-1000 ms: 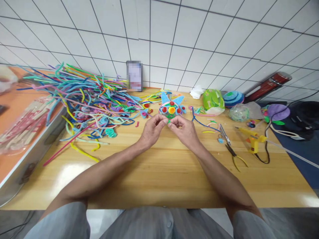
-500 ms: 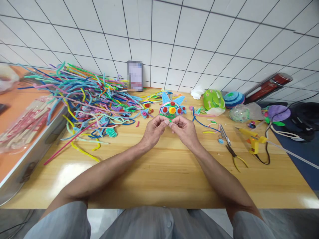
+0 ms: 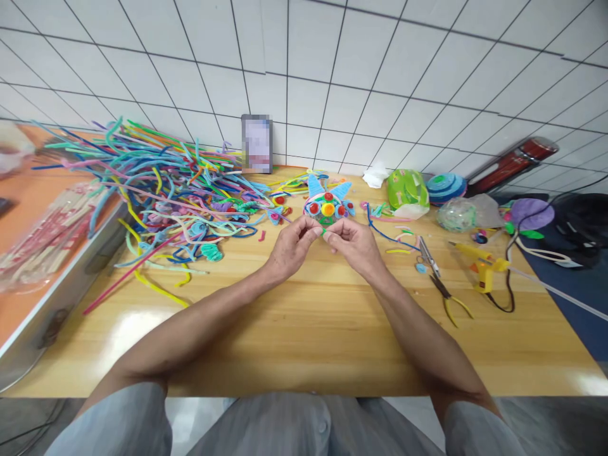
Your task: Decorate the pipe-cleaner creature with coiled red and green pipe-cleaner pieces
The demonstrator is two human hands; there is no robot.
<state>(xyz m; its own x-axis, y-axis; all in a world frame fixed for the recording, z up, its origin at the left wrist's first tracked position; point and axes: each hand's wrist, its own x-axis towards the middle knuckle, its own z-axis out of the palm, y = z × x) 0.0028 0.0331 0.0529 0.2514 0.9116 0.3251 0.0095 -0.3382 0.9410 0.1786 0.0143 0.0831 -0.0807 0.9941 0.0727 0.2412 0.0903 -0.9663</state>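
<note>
My left hand (image 3: 297, 246) and my right hand (image 3: 351, 244) meet near the middle of the table, fingers pinched. Between their fingertips shows a small bit of green pipe cleaner (image 3: 324, 232); most of it is hidden by the fingers. Just beyond the hands stands a pipe-cleaner figure (image 3: 328, 209) with two pointed light-blue ears, red and yellow round flowers and a green lower part. Whether the green bit is joined to the figure, I cannot tell.
A heap of coloured pipe cleaners (image 3: 190, 183) covers the left. A phone (image 3: 257, 144) leans on the tiled wall. To the right lie scissors (image 3: 429, 256), yellow-handled pliers (image 3: 449, 297), a yellow glue gun (image 3: 484, 266) with a cord, and a green roll (image 3: 407, 193).
Both hands have shifted slightly, and the fingertips have drawn a little apart around the green pipe cleaner. The figure stays where it was.
</note>
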